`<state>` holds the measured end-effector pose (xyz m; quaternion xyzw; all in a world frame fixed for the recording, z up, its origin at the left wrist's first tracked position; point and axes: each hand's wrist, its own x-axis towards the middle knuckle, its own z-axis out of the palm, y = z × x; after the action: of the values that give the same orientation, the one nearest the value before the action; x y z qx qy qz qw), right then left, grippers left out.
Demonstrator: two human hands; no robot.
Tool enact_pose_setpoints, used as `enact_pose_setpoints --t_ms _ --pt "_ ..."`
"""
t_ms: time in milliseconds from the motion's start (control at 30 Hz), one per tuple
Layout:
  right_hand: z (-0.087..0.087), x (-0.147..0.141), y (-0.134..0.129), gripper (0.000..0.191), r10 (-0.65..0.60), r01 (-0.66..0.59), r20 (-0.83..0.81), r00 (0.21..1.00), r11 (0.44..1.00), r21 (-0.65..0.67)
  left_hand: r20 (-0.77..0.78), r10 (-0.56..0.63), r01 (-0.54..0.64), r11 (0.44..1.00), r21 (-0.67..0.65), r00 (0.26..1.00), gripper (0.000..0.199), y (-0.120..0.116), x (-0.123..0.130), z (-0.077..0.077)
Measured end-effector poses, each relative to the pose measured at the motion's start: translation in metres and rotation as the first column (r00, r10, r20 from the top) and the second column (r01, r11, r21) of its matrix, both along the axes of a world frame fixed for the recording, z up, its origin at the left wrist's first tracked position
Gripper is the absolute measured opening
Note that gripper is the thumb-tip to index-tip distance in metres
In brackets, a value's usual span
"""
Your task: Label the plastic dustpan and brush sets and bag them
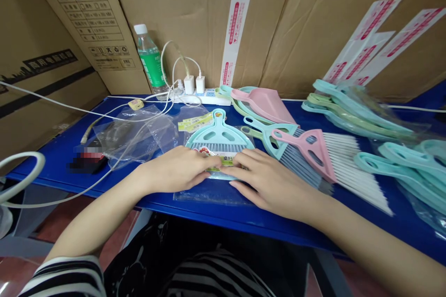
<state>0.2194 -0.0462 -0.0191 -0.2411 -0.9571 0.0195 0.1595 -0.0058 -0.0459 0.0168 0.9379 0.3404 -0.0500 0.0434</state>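
A turquoise hand brush [219, 134] with grey bristles lies on a matching dustpan, in a clear plastic bag [212, 196] spread at the table's front. Across the bristles sits a printed label card [228, 159], partly covered by my fingers. My left hand [183, 169] is closed on the left side of this set, fingers bent and thumb on the card. From the right, my right hand [263, 178] grips the same set with curled fingers, its fingertips close to the left thumb. The undersides of both hands are hidden.
Loose brushes, including a pink brush [310, 148], and a pink dustpan [266, 104] lie to the right. Bagged sets [362, 109] are farther right. A bottle [150, 62], power strip [212, 96], cables and clear bags [139, 130] occupy the left and back. Cardboard boxes [195, 14] wall the rear.
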Motion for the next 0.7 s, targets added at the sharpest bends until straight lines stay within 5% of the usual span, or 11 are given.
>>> enact_pose_setpoints --t_ms 267,433,567,700 --pt "0.005 0.004 0.001 0.028 -0.002 0.003 0.017 1.000 0.999 -0.044 0.123 0.025 -0.023 1.000 -0.013 0.992 0.027 0.006 -0.010 0.004" --pt "0.009 0.012 0.006 0.027 -0.016 0.016 0.002 1.000 0.991 -0.133 0.018 0.145 -0.146 0.984 0.100 0.989 0.025 0.014 -0.015 0.007" --pt "0.012 0.021 0.014 0.034 0.001 0.000 0.008 1.000 0.977 -0.213 -0.088 0.402 -0.347 0.866 0.359 0.911 0.023 0.021 -0.021 0.009" --pt "0.014 0.023 0.015 0.034 -0.005 0.009 0.022 1.000 0.980 -0.201 -0.152 0.503 -0.388 0.796 0.465 0.851 0.021 0.025 -0.027 0.008"
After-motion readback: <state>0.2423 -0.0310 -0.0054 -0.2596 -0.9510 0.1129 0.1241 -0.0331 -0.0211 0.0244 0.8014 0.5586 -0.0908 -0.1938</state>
